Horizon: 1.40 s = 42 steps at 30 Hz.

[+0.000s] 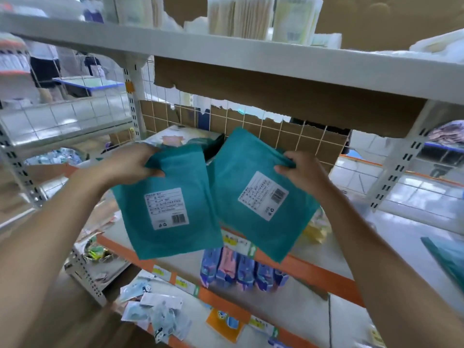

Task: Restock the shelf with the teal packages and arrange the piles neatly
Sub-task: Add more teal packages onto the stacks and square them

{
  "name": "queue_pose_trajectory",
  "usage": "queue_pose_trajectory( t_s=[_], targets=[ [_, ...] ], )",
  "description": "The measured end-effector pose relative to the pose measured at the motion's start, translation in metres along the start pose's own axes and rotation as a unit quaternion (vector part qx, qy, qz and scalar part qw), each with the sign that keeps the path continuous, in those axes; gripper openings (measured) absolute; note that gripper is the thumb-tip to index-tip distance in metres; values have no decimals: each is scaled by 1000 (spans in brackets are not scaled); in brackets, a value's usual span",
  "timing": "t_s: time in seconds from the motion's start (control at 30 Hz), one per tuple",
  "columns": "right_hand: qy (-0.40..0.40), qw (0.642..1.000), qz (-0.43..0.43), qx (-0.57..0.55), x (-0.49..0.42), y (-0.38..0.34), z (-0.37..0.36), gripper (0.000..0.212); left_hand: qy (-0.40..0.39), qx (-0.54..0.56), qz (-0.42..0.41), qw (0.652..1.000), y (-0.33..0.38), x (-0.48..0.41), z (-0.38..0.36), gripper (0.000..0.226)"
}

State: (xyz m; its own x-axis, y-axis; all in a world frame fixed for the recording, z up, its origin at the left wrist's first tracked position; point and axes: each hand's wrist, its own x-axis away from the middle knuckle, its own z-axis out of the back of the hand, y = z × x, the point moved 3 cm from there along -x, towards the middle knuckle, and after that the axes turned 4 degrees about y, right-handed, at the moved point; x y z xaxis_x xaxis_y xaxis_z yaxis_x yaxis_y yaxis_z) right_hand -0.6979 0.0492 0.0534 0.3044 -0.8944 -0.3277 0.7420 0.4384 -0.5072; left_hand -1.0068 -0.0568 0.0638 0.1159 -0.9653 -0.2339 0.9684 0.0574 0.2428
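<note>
Two teal packages hang in the middle of the frame, held above the front of a pale shelf (316, 249) with an orange edge strip (313, 268). The left teal package (160, 237) is nearly upright. The right teal package (251, 169) is tilted, and their inner edges meet, perhaps slightly overlapping. Each carries a white label with a barcode (167, 208) (263, 194). The left hand (130, 164) grips the top edge of the left package, fingers curled over it, and the right hand (303, 174) pinches the upper right corner of the other. Behind them, a wire grid (251, 126) backed with torn cardboard closes the shelf. A pale printed pack (175, 138) lies at the back. Below centre, purple and pink packets (241, 270) stand in a row. Another teal package (449, 257) shows at the right edge.
</note>
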Motion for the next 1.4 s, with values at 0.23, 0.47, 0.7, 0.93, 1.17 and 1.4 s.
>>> queue_pose_trajectory(
  t_s=[0.23, 0.47, 0.7, 0.93, 1.17, 1.4],
  targets=[
    [-45, 991, -85, -89, -86, -5, -31, 10, -22, 56, -30, 998, -66, -57, 19, 21],
    [-98, 975, -175, -98, -121, 5, -50, 12, -32, 145, -62, 987, -89, -95, 21, 21],
    [-71, 982, -171, 25, -127, 26, -69, 29, -90, 229, -80, 966, -107, -115, 19, 43],
    [55, 975, -178, 117, -113, 11, -68, 26, -108, 270, -101, 952, -127, -138, 24, 28],
    [33, 981, -83, -170, -66, -95, -78, 19, -118, 265, -113, 950, -129, -145, 15, 12],
    [-139, 944, -64, -291, -36, -153, -114, 31, -142, 284, -130, 939, -104, -140, 10, 26]
  ],
)
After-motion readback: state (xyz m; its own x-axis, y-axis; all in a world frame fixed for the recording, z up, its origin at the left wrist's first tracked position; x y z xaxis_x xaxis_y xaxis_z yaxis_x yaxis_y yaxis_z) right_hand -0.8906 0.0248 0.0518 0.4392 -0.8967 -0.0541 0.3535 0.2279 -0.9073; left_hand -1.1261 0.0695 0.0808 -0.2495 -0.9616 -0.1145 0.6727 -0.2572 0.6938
